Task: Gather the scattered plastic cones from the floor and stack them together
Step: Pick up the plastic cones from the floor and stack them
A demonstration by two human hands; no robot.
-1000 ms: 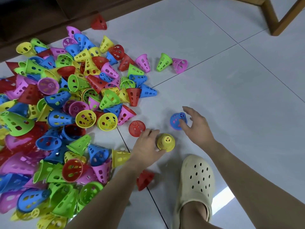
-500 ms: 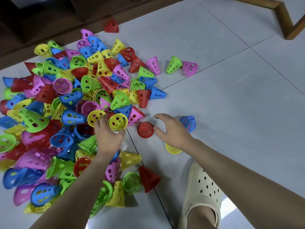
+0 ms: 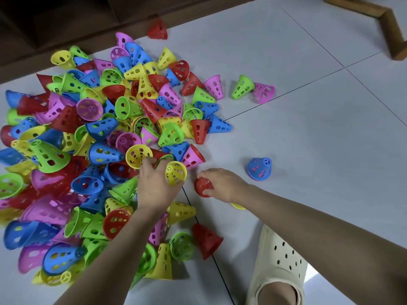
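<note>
Now left hand (image 3: 157, 188) fingers curled round yellow cone (image 3: 175, 173); right hand (image 3: 222, 184) grips red cone (image 3: 203, 187).

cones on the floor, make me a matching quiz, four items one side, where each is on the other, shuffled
1. yellow cone
2. red cone
3. blue cone
4. shoe

a. standing alone on the tile, right of both hands
b. in the left hand's grip
c. bottom of view, on a foot
d. under the right hand's fingers

Pairs: 1-b, 2-d, 3-a, 4-c
</note>
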